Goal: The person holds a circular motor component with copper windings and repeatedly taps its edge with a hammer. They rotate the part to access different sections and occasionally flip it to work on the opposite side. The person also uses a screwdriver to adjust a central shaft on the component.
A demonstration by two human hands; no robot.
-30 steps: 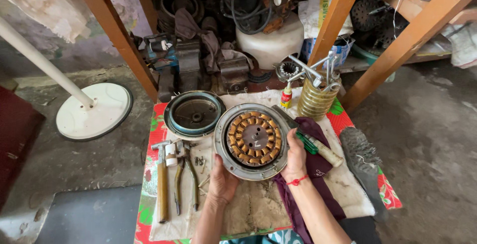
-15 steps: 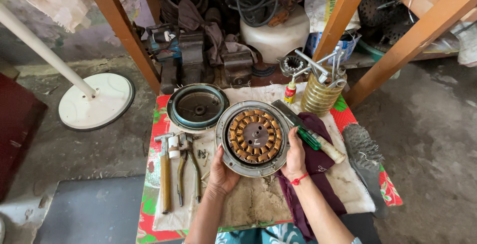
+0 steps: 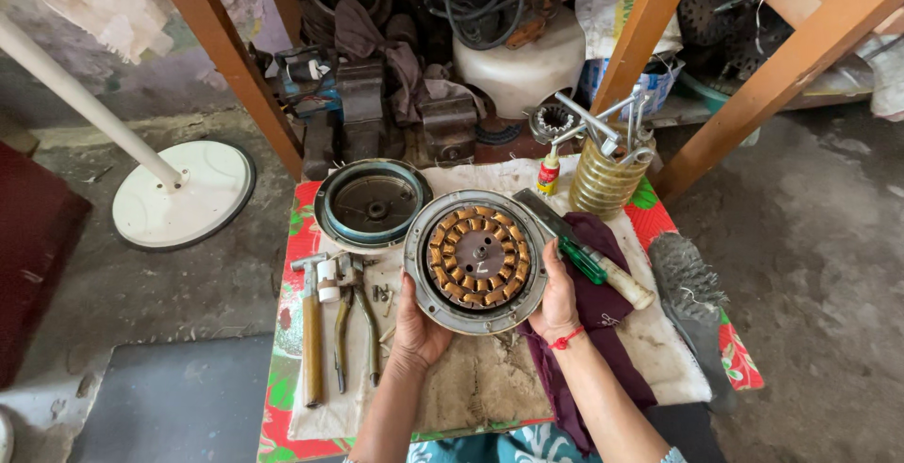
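Head view: round grey metal motor housing with ring of copper windings [image 3: 476, 260] held flat between both grips above counter [image 3: 490, 388]. Left hand [image 3: 417, 329] clasps near-left rim, right hand [image 3: 557, 298] right rim. Empty round cover [image 3: 372, 204] far-left, touching.

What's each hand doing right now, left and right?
Left hand: closed on the lower left rim of the round motor housing.
Right hand: closed on its lower right rim.
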